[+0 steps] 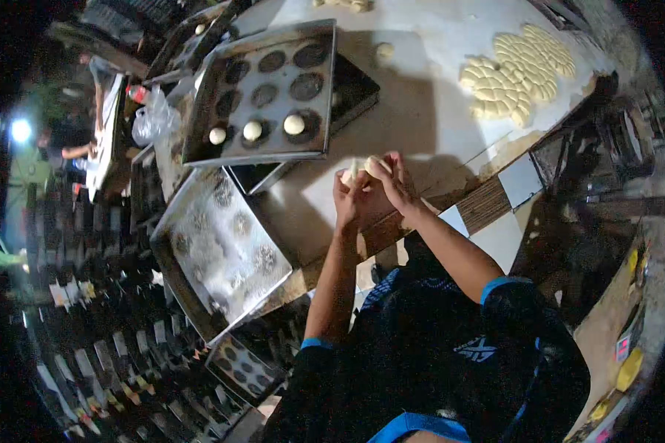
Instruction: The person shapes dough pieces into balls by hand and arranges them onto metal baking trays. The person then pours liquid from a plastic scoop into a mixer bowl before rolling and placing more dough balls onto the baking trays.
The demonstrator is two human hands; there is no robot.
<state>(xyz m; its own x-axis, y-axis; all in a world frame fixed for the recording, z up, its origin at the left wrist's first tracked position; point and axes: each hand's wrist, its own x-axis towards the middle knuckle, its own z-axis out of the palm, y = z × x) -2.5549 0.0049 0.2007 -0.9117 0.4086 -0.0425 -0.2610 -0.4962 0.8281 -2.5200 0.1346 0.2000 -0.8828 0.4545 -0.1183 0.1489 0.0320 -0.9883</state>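
My left hand (347, 193) and my right hand (396, 184) are close together above the near edge of the table. Pale dough (353, 174) is pinched in the fingers of my left hand. My right hand has its fingers curled round another pale piece of dough (377, 168); whether the two pieces are joined I cannot tell. To the left, a square baking tray (326, 88) with dark round marks holds three dough balls (294, 124) along its near side. Beyond my right hand lies a cluster of cut dough pieces (502, 81).
Under the tray is another dark pan (358, 92). A greyish floured tray (225, 236) sits lower left, with a further marked tray (244, 365) below it. One dough lump (384, 50) rests on the table (399, 96). A plastic bag (155, 118) and a person's arm (77, 151) show at far left.
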